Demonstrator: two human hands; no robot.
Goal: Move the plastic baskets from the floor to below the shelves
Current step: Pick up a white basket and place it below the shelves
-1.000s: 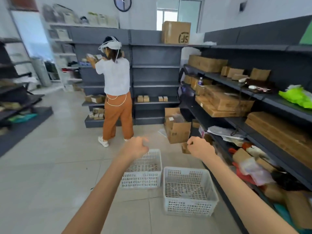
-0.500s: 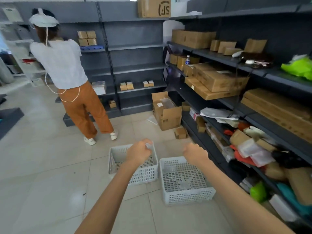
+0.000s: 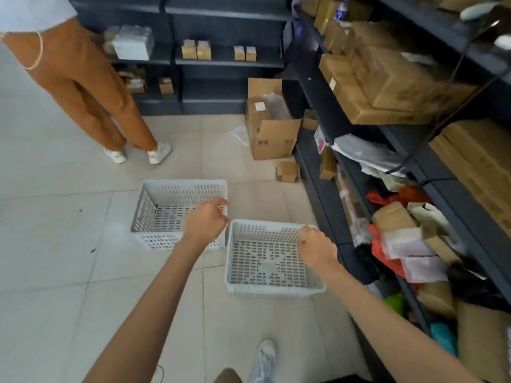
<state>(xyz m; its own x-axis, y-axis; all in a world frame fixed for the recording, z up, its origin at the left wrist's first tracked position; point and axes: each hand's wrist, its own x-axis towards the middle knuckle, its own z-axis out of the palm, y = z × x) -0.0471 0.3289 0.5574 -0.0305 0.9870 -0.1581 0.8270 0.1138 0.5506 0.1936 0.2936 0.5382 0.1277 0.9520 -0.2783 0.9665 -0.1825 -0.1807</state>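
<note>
Two empty white plastic baskets stand side by side on the tiled floor. The left basket [image 3: 177, 184] is a little farther from me; the right basket [image 3: 269, 291] sits close to the base of the dark shelves [image 3: 320, 189]. My left hand [image 3: 206, 221] hovers over the gap between the two baskets, fingers loosely apart and holding nothing. My right hand [image 3: 315, 246] is at the right basket's far right corner, fingers curled over its rim.
A person in orange trousers [image 3: 91, 100] stands at the upper left. An open cardboard box [image 3: 272, 134] and a small box [image 3: 287, 171] lie on the floor by the shelves. The lower shelves hold bags and packages. My shoe [image 3: 264, 360] is below the baskets.
The view has tipped down and come closer to the baskets. Both hands have dropped toward them; my right hand now touches the right basket's rim.
</note>
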